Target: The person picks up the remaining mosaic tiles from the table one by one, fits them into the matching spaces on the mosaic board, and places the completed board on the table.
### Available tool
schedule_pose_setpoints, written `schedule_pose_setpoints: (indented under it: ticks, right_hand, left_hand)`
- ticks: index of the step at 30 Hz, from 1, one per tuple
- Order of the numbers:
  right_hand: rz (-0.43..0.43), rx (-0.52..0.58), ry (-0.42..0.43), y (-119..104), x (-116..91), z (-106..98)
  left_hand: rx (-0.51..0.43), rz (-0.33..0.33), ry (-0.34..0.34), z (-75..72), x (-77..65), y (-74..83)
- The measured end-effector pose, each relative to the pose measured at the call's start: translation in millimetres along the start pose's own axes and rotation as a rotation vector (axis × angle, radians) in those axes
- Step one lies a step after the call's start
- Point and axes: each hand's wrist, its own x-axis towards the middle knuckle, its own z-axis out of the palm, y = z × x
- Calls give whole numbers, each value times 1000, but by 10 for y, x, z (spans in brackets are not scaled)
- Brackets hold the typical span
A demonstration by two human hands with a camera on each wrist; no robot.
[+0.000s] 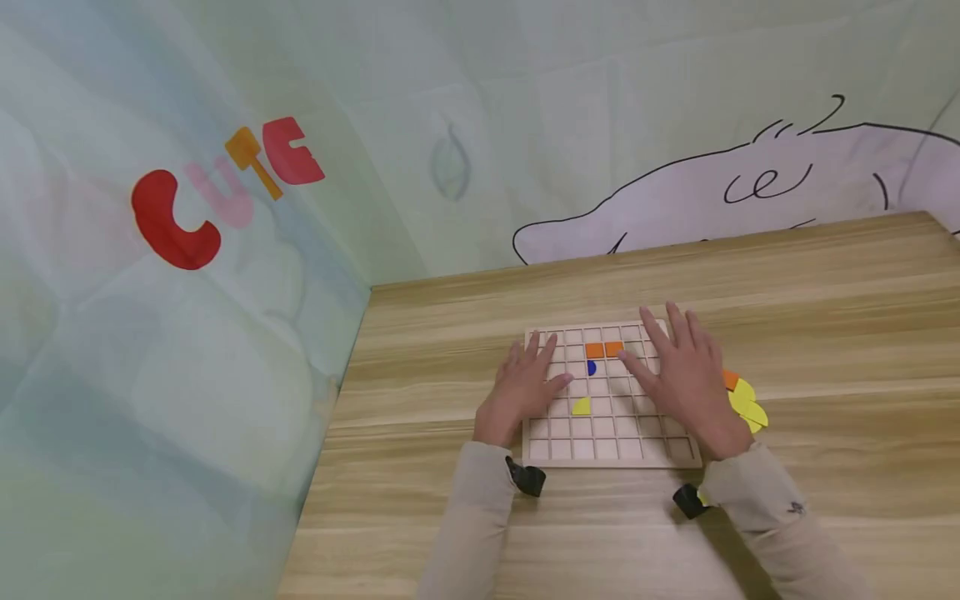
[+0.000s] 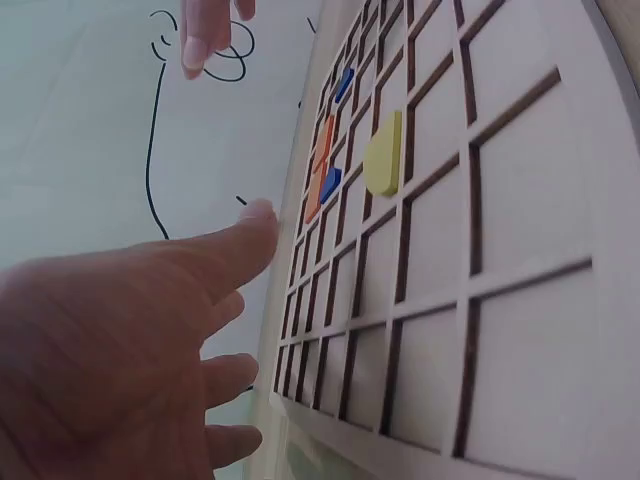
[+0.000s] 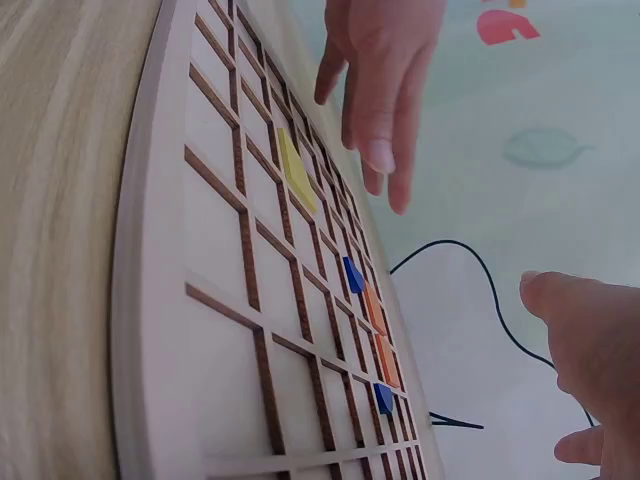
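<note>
A gridded board (image 1: 611, 463) on a wooden table (image 1: 420, 467) is overhung by a left hand (image 1: 517, 396) and right hand (image 1: 686, 379), both spread, nothing grasped.
Beyond its near edge a yellow tile (image 1: 581, 407) is seen, then blue tiles (image 1: 592, 367), then orange tiles (image 1: 595, 351) toward the far edge; probably light and stiff, they are best pinched by their sides.

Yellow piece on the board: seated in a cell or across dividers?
In a cell: the head view shows the yellow piece inside one square of the grid board, not crossing its edges.
</note>
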Motion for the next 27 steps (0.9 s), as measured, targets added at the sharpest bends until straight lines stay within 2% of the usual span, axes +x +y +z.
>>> schedule_pose_setpoints:
  ticks: [7, 15, 18, 23, 27]
  right_hand:
    - [0, 12, 8, 45, 25, -61]
    - [-61, 167, 8, 140, -9, -137]
    - [-53, 223, -19, 190, -8, -159]
    - [-44, 292, -68, 294, -14, -196]
    - [-80, 320, -61, 371, -44, -215]
  left_hand:
    - [-15, 6, -31, -59, -28, -111]
    - [-7, 17, -84, -84, -68, -243]
    - [8, 25, -100, -85, -73, -277]
    - [30, 41, -115, -100, -75, -298]
    - [38, 40, -118, -124, -85, -295]
